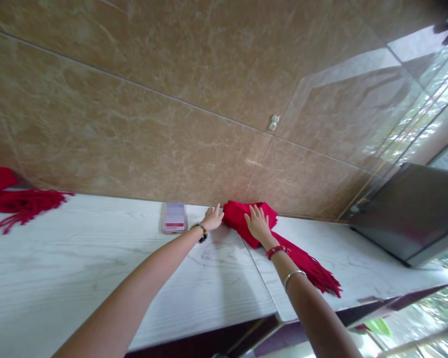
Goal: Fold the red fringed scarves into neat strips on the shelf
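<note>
A folded red scarf point(242, 229) lies against the tiled wall, its fringed end trailing toward the front right of the white counter. My right hand point(260, 226) rests on top of the folds with its fingers spread. Just left of the scarf is my left hand point(213, 218), its index finger extended and its thumb apart, close to the scarf's left edge. Whether it touches the cloth I cannot tell, and its other fingers are partly hidden. A phone point(174, 217) with a lit screen lies left of that hand.
Another red fringed cloth point(30, 201) lies at the far left of the white counter point(97, 258). A dark box-shaped appliance point(406, 211) stands at the right end. On the brown tiled wall point(152, 134) sits a small white figure point(273, 122).
</note>
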The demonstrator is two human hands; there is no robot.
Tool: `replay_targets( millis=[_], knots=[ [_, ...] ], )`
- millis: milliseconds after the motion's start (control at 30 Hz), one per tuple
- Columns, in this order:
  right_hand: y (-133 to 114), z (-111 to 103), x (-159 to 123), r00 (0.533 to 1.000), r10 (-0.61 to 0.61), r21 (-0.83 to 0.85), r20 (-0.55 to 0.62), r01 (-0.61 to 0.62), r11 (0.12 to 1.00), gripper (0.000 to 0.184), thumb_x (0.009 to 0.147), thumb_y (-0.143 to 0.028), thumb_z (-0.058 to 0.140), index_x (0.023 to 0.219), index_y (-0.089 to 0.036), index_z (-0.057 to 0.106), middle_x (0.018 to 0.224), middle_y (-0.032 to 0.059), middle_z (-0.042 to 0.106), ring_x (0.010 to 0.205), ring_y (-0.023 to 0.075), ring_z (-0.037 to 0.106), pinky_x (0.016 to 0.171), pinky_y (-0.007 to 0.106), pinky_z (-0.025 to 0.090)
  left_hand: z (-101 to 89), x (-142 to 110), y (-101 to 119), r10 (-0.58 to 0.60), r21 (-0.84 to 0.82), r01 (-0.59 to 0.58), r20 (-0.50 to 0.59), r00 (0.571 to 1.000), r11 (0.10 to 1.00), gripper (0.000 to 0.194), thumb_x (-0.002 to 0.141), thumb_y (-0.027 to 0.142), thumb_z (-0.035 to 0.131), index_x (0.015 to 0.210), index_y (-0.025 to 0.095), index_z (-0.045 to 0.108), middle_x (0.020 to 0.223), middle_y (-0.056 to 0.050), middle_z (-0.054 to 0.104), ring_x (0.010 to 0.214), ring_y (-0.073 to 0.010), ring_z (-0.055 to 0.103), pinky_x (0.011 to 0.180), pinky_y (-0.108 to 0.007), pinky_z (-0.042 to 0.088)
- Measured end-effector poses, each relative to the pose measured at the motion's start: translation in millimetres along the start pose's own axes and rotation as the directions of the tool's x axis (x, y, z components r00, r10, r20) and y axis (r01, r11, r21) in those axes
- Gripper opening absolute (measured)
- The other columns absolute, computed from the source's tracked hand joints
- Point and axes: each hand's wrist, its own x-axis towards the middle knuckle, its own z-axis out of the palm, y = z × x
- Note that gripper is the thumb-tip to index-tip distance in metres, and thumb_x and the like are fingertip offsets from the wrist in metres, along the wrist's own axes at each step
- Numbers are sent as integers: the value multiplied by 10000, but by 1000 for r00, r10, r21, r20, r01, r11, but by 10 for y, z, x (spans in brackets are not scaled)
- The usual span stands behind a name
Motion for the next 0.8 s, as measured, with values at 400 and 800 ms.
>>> replay_targets(
  millis=[400, 800],
  knots=[
    [-1903, 481, -894, 895, -445, 293, 15, 422, 858, 461, 887, -349, 339, 1309, -166, 351, 1386, 125, 332, 1299, 249, 223, 1015, 475, 246, -1478, -1864, -1530, 184, 403, -143, -64, 981, 904, 430, 854, 281, 390, 1273, 184, 377, 1377, -106, 289, 1286, -208, 229, 1054, -332, 205],
    [-1970, 629, -1035, 844, -533, 334, 67, 484, 809, 337, 847, -199, 383, 1131, -119, 547, 1195, 139, 544, 1111, 204, 496, 962, 351, 371, -1734, -2224, -2076, -161, 526, 153, -31, 986, 837, 365, 858, 399, 378, 1196, 275, 438, 1336, -85, 382, 1257, -256, 283, 982, -470, 237]
  ],
)
